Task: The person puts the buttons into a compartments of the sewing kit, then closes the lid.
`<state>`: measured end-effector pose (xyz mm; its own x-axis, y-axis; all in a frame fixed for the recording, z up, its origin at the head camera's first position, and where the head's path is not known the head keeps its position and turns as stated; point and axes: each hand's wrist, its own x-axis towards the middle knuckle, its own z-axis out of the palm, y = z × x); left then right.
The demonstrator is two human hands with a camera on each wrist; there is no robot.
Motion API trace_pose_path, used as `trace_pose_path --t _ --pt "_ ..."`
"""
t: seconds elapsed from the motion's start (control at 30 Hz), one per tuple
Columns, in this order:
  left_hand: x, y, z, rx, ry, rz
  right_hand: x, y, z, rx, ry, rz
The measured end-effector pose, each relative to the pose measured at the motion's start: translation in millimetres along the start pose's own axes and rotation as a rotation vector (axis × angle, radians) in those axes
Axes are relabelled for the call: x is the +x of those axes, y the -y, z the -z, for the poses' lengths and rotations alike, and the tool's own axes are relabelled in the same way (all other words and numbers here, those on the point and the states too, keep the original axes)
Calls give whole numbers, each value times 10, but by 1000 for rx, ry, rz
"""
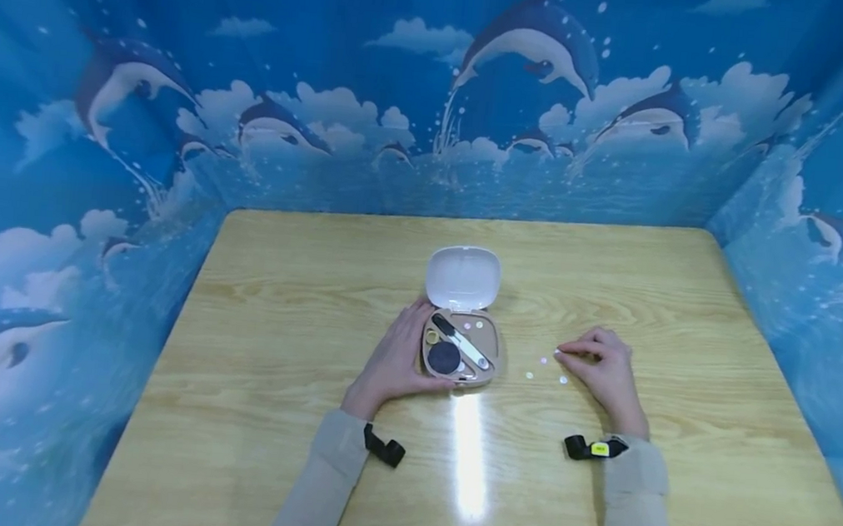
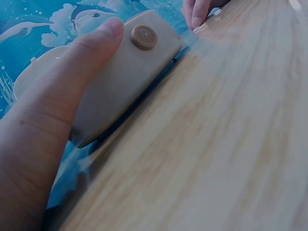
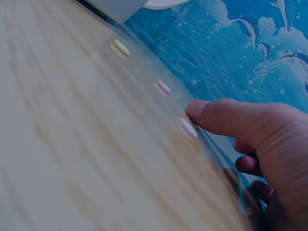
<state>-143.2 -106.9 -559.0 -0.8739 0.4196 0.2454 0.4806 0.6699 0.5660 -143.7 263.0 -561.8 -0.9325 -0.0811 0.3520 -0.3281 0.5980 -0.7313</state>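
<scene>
My left hand (image 1: 400, 353) grips a small beige sewing case (image 1: 492, 329), fingers along its left side and thumb across the front, beside a round catch (image 2: 144, 37). Its white lid (image 1: 463, 277) stands open at the back. Inside lie a black-and-white tool (image 1: 468, 346), a dark round piece (image 1: 444, 358) and several small discs. To the case's right, my right hand (image 1: 604, 371) pinches with thumb and index finger at a tiny white button, mostly hidden. Around it lie a yellowish button (image 3: 121, 47), a pink button (image 3: 163, 86) and a white button (image 3: 188, 128).
The case and loose buttons rest on a wood-grain table (image 1: 298, 302). A blue dolphin-print curtain (image 1: 375, 108) surrounds its back and sides. A bright light reflection lies on the tabletop in front of the case. Each wrist wears a black camera strap.
</scene>
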Motion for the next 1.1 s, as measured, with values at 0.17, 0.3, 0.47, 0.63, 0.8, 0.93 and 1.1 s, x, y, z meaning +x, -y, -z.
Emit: trace_pose_path --t 0.17,0.3,0.47,0.63,0.8,0.93,1.1 --pt "-7 3 -3 6 18 20 1 4 -20 -3 -25 28" --pt "-13 1 2 4 8 11 4 9 -32 -12 -31 50" --pt "-14 3 5 2 3 10 9 18 -34 -13 -37 73" --pt "-15 8 9 7 9 18 10 15 -41 -8 -42 84" --pt "-11 16 4 11 -5 4 13 22 -45 2 -53 83" --pt "-12 15 4 12 -3 2 14 31 -40 9 -58 81" --pt "-12 10 5 19 7 13 33 46 -24 -11 -46 48"
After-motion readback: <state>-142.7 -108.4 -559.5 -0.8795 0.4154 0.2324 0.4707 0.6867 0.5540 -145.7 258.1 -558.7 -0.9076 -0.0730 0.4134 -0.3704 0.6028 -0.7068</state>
